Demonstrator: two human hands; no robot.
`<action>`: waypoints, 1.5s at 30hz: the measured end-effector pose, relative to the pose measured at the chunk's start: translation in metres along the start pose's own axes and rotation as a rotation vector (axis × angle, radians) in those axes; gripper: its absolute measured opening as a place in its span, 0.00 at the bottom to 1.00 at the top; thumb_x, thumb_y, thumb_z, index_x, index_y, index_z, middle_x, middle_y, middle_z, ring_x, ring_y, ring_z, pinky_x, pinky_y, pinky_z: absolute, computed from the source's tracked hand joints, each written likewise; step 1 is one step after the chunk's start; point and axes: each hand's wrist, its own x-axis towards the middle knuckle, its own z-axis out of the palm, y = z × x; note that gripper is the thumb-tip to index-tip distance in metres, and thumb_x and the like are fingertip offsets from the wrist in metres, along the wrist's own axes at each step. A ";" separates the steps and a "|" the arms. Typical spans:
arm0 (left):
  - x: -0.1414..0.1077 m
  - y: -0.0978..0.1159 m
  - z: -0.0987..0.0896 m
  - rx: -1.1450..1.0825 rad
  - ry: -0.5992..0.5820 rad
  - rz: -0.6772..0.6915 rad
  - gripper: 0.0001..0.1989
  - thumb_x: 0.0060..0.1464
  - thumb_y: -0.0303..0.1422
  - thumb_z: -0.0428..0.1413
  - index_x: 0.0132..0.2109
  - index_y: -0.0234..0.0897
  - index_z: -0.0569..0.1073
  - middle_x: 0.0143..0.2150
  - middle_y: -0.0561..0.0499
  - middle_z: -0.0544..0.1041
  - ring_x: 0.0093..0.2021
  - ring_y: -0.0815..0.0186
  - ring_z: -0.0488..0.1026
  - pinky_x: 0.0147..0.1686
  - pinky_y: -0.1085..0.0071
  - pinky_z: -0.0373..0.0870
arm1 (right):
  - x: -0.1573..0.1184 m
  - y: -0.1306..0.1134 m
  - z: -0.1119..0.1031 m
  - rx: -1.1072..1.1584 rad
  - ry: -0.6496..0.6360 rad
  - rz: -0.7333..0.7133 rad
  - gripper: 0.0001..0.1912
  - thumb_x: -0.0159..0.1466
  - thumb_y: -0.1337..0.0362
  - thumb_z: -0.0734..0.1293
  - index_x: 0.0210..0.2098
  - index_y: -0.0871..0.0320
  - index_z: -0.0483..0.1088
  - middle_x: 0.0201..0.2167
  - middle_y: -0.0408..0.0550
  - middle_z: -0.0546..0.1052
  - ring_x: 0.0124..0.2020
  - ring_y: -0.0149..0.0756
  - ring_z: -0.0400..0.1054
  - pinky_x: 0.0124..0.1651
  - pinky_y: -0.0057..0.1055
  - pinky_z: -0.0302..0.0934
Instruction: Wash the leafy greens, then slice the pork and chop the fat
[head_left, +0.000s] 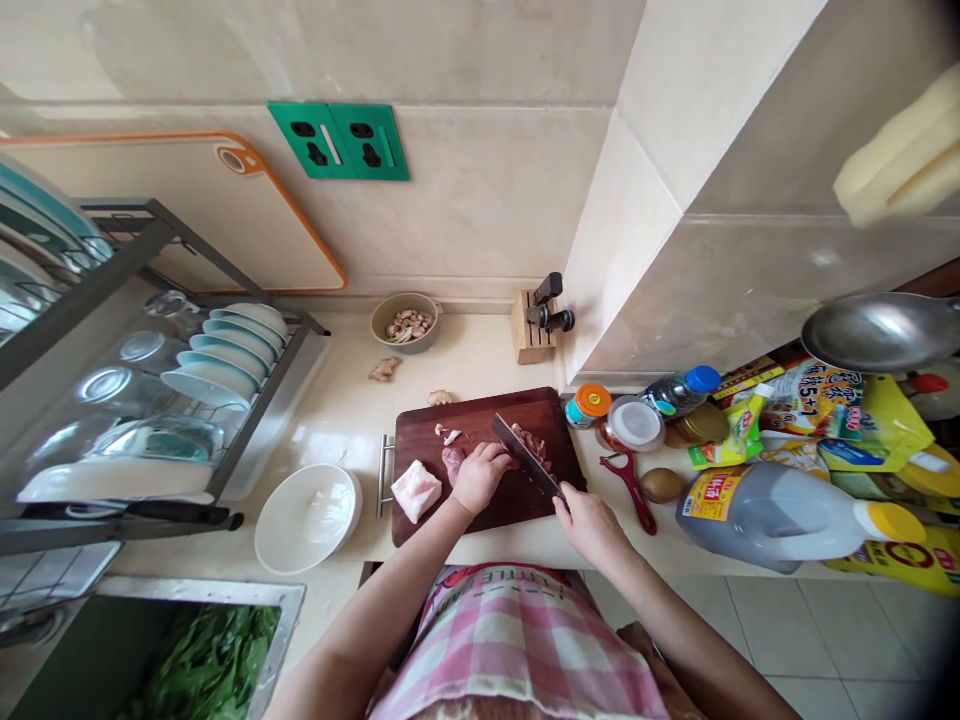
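A dark wooden cutting board (pixel 480 515) lies on the counter before me. My right hand (pixel 589 515) is closed round the handle of a kitchen knife (pixel 523 455), its blade reaching up and left across the board. Fingers curled, my left hand (pixel 484 475) presses down on a piece of raw meat (pixel 453 460) just left of the blade; part of the meat is hidden under it. Cut meat (pixel 534 447) is heaped on the blade's right side. A pale, fatty chunk (pixel 416 490) sits at the board's left edge, and small white scraps (pixel 450 435) lie behind the meat.
Left of the board stands a white bowl (pixel 307 520), then a dish rack (pixel 262 400) and a sink (pixel 289 600) with leafy greens. Behind are a bowl of sliced food (pixel 409 325), ginger (pixel 384 369) and a knife block (pixel 532 340). A red peeler (pixel 637 495) and a big jug (pixel 765 515) stay right.
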 end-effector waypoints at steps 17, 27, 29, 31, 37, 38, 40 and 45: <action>-0.005 -0.008 0.007 -0.139 0.060 -0.034 0.11 0.57 0.33 0.47 0.39 0.39 0.74 0.39 0.51 0.72 0.41 0.67 0.64 0.42 0.72 0.63 | 0.036 -0.030 0.002 -0.014 -0.075 0.012 0.13 0.64 0.63 0.52 0.40 0.59 0.64 0.33 0.53 0.76 0.34 0.37 0.71 0.32 0.27 0.53; -0.003 -0.005 0.006 -0.045 0.014 -0.057 0.10 0.56 0.29 0.47 0.37 0.39 0.74 0.38 0.50 0.71 0.40 0.65 0.63 0.41 0.71 0.63 | -0.001 -0.017 -0.005 -0.046 -0.146 0.034 0.12 0.64 0.64 0.51 0.37 0.57 0.65 0.29 0.50 0.75 0.31 0.36 0.71 0.28 0.27 0.51; -0.003 -0.005 0.007 -0.066 0.018 -0.051 0.10 0.57 0.29 0.47 0.37 0.38 0.74 0.37 0.50 0.71 0.40 0.66 0.63 0.42 0.71 0.63 | 0.019 -0.033 -0.001 -0.040 -0.132 0.058 0.12 0.64 0.64 0.52 0.39 0.59 0.65 0.33 0.53 0.76 0.34 0.37 0.71 0.31 0.27 0.53; -0.004 -0.008 0.009 -0.084 0.031 -0.036 0.10 0.57 0.30 0.47 0.37 0.37 0.73 0.37 0.50 0.71 0.40 0.66 0.64 0.42 0.72 0.63 | 0.036 -0.045 0.001 -0.030 -0.099 0.068 0.13 0.64 0.64 0.52 0.41 0.59 0.64 0.35 0.54 0.75 0.36 0.37 0.70 0.34 0.27 0.54; -0.010 -0.015 0.009 -0.072 0.099 -0.043 0.09 0.57 0.31 0.48 0.39 0.38 0.73 0.39 0.50 0.72 0.40 0.67 0.64 0.42 0.72 0.63 | 0.015 -0.022 -0.003 -0.001 -0.060 0.019 0.12 0.63 0.63 0.53 0.38 0.58 0.65 0.31 0.50 0.76 0.33 0.35 0.70 0.31 0.27 0.52; -0.010 -0.015 0.009 -0.054 0.086 -0.042 0.09 0.57 0.31 0.47 0.39 0.38 0.73 0.38 0.50 0.72 0.40 0.67 0.64 0.41 0.72 0.63 | 0.005 -0.015 -0.003 -0.002 -0.069 0.025 0.12 0.64 0.63 0.52 0.38 0.58 0.65 0.30 0.50 0.75 0.33 0.34 0.70 0.31 0.26 0.51; -0.008 -0.014 0.008 -0.017 0.058 -0.040 0.09 0.57 0.31 0.47 0.37 0.38 0.73 0.37 0.50 0.72 0.39 0.66 0.64 0.40 0.71 0.63 | -0.011 -0.007 -0.003 -0.018 -0.103 0.044 0.12 0.64 0.63 0.52 0.36 0.58 0.64 0.28 0.48 0.75 0.31 0.34 0.70 0.29 0.26 0.50; -0.002 -0.010 0.009 -0.017 0.038 -0.076 0.08 0.56 0.29 0.48 0.35 0.38 0.73 0.37 0.50 0.72 0.39 0.65 0.64 0.41 0.71 0.63 | 0.004 -0.029 0.003 -0.023 -0.136 0.073 0.12 0.64 0.64 0.51 0.37 0.59 0.64 0.30 0.51 0.75 0.32 0.36 0.71 0.30 0.27 0.52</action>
